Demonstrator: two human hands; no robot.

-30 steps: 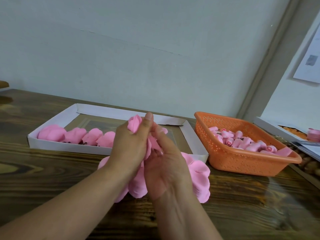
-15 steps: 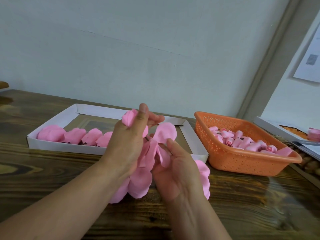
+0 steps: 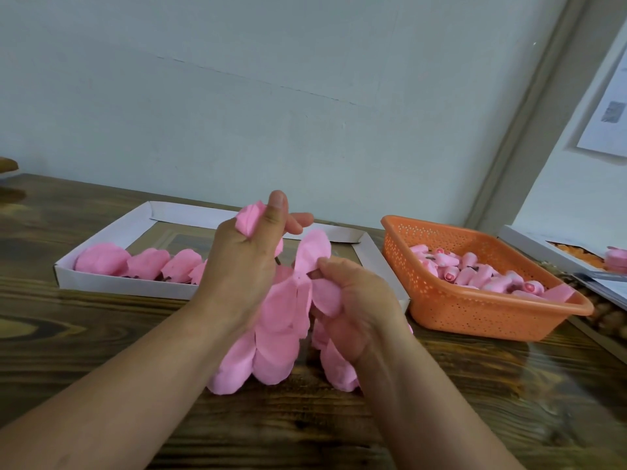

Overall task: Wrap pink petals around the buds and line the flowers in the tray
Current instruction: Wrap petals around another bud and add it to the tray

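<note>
White cardboard tray (image 3: 101,283) at left on the dark wooden table (image 3: 84,351), a row of finished pink flowers (image 3: 146,264) lined along its near wall. Over the tray's right part, left hand (image 3: 244,266) raised, fingers curled round a rolled pink bud (image 3: 249,220) that peeks out above the knuckles. Between both hands, a fan of loose pink petals (image 3: 274,330), hanging down almost to the tabletop. Just right of that, right hand (image 3: 359,307) lower, thumb and fingers pinching the petal strip near its top, one petal standing upright above the pinch. Further right, an orange perforated basket (image 3: 475,317) filled with pink buds (image 3: 475,273), near the tray's right end but apart. At far right, the edge of another white tray (image 3: 529,245), contents partly cut off.
</note>
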